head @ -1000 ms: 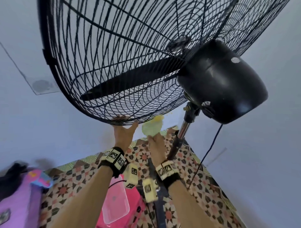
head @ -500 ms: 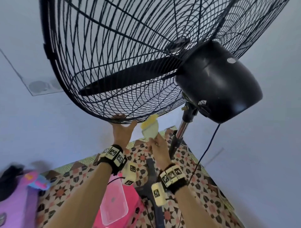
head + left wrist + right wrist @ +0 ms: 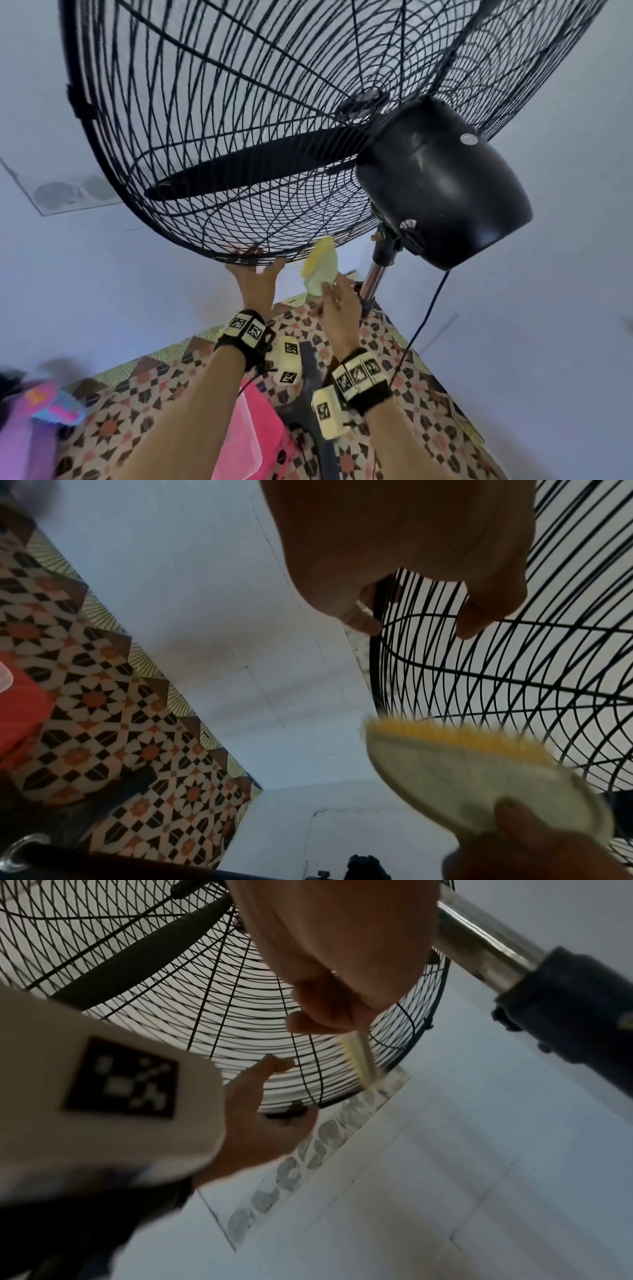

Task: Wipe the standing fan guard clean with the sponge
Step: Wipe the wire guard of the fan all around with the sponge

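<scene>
The black wire fan guard [image 3: 274,219] fills the top of the head view, tilted over me, with a blade [image 3: 257,168] inside it and the motor housing [image 3: 438,192] behind. My left hand [image 3: 257,284] grips the guard's bottom rim, fingers curled over it [image 3: 291,1112]. My right hand [image 3: 339,301] pinches a yellow and pale green sponge [image 3: 322,270], whose yellow edge touches the lower wires just right of the left hand. The left wrist view shows the sponge [image 3: 462,772] blurred below the guard [image 3: 514,683]. The right wrist view shows it edge-on [image 3: 359,1058].
The chrome pole [image 3: 373,277] stands right beside my right hand, with a black cord [image 3: 424,318] hanging from the motor. Below lie a patterned floor [image 3: 137,394], a pink box with a clear lid [image 3: 246,435] and a purple object [image 3: 20,445]. White walls surround the corner.
My right wrist has swung out to the right and the sponge has tilted, its yellow edge staying against the lower wires. The left hand has kept its hold on the rim.
</scene>
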A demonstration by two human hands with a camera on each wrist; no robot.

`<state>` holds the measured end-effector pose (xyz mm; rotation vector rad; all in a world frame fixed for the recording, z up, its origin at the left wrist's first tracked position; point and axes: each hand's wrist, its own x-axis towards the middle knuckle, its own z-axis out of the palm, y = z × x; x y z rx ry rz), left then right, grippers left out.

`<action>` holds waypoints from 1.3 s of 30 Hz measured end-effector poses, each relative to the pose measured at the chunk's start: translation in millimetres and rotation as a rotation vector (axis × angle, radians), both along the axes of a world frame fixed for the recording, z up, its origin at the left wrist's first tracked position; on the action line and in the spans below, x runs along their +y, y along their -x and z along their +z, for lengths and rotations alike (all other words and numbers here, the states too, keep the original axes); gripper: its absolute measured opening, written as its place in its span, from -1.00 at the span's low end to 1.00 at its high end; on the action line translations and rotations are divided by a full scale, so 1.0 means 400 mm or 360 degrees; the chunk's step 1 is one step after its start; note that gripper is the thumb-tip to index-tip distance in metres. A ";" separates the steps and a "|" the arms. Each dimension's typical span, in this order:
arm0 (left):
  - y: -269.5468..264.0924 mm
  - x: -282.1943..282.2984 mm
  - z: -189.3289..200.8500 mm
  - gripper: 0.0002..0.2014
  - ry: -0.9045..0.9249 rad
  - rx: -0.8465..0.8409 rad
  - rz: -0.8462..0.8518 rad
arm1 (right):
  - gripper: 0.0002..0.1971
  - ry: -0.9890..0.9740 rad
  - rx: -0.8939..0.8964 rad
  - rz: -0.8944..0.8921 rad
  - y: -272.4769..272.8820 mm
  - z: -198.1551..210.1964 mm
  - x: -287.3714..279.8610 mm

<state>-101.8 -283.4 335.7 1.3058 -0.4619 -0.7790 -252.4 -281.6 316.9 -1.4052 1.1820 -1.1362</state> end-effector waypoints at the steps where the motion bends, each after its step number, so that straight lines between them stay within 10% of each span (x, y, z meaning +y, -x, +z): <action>1: -0.004 -0.006 -0.008 -0.10 -0.0009 -0.0059 -0.0001 | -0.76 -0.0033 -0.0085 -0.0135 0.004 0.010 -0.024; 5: -0.023 -0.024 -0.015 -0.38 -0.0033 -0.0142 -0.0051 | -0.68 -0.0158 -0.0284 -0.0316 -0.045 0.084 -0.052; 10: -0.043 -0.035 -0.033 -0.30 -0.0086 -0.0234 -0.0078 | -0.68 -0.0113 -0.0184 0.0199 -0.011 0.084 0.046; 17: -0.056 -0.042 -0.040 -0.27 -0.0075 -0.0189 -0.0115 | -0.63 -0.0236 -0.0357 -0.0310 -0.020 0.106 -0.062; 23: -0.044 -0.047 -0.051 -0.32 0.0001 -0.0165 -0.0138 | -0.72 -0.0065 -0.0153 0.0139 -0.002 0.054 0.034; 29: -0.038 -0.063 -0.067 -0.35 -0.0005 -0.0015 -0.0278 | -0.68 -0.0084 -0.0360 -0.0410 -0.008 0.137 -0.060; 36: -0.060 -0.104 -0.149 -0.21 0.0023 -0.0030 -0.0493 | -0.69 0.0140 -0.0082 -0.0045 -0.003 0.138 0.061; 39: -0.049 -0.093 -0.138 -0.25 0.0058 0.0024 -0.0574 | -0.68 0.0147 -0.0158 -0.0376 0.014 0.137 0.018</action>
